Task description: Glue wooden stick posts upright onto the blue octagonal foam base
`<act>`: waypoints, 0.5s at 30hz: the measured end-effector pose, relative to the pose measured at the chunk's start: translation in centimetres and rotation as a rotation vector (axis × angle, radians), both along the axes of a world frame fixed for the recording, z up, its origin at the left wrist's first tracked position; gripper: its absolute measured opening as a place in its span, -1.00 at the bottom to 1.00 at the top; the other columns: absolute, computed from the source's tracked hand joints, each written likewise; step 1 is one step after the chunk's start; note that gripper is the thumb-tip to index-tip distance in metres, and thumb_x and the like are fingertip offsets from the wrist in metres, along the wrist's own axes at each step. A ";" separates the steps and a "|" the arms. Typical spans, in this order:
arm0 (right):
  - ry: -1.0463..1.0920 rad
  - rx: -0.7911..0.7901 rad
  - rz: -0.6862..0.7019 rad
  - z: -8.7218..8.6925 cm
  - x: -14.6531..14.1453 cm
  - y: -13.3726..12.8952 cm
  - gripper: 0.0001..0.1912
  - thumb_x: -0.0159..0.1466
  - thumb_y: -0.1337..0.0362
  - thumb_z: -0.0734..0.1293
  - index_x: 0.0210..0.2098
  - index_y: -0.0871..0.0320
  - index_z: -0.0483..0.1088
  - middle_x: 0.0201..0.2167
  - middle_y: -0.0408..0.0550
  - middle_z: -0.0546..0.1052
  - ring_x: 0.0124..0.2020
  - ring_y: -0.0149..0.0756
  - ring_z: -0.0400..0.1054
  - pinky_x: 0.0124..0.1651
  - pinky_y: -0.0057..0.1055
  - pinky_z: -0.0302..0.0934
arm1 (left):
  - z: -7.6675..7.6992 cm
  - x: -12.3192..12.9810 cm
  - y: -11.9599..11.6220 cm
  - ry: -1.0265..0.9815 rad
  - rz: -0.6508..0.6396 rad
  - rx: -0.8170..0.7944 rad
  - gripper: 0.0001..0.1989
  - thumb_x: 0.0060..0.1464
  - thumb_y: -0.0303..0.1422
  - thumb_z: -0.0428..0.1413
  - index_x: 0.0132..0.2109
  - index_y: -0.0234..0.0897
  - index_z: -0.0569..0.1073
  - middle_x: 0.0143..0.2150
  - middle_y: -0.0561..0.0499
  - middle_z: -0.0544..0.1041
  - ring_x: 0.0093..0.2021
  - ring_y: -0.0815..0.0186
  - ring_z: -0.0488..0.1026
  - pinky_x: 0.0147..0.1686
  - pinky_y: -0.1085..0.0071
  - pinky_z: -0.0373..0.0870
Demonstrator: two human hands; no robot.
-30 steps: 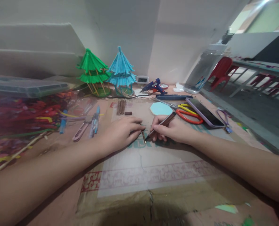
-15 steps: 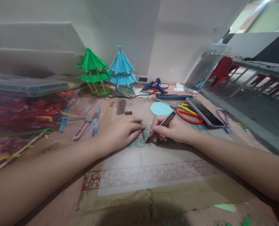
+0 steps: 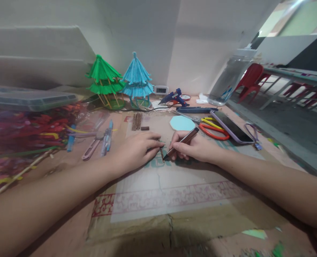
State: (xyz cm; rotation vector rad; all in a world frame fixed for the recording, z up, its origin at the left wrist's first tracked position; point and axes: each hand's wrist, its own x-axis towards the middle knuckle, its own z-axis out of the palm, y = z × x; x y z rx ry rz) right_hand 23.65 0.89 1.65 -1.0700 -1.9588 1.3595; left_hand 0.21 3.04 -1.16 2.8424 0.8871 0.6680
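My right hand (image 3: 189, 146) grips a brown marker (image 3: 185, 139) whose dark tip points down and left, at the lower end of a thin wooden stick (image 3: 162, 155). Fingertips of my left hand (image 3: 141, 148) are closed on the upper end of that stick, holding it down on the printed cardboard sheet (image 3: 137, 189). Behind my hands several brown sticks (image 3: 136, 121) lie side by side, with a brown marker cap (image 3: 145, 128) next to them. A light blue octagon (image 3: 182, 122) rests beyond my right hand.
Scissors (image 3: 214, 131), a phone (image 3: 232, 126) and a blue glue gun (image 3: 176, 97) lie right and behind. Green (image 3: 106, 80) and blue (image 3: 137, 80) pagoda models stand at the wall, with a large bottle (image 3: 228, 78) farther right. Pink snips (image 3: 92, 146) and colourful scraps (image 3: 27, 135) lie left.
The marker tip has moved slightly upward along the stick. My left hand keeps its place on the stick, and the whole view has shifted a little.
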 end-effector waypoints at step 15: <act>-0.048 -0.002 -0.006 0.1 -0.1 0.1 -0.79 0.29 0.15 0.32 -0.36 0.16 0.31 -0.52 -0.09 0.57 -0.65 -0.50 0.27 -0.65 -0.58 0.17 | 0.1 0.0 0.0 -0.008 0.013 0.024 -0.74 0.27 -0.39 0.08 -0.04 -0.24 0.64 0.11 -0.14 0.58 0.07 0.08 0.54 0.08 0.10 0.48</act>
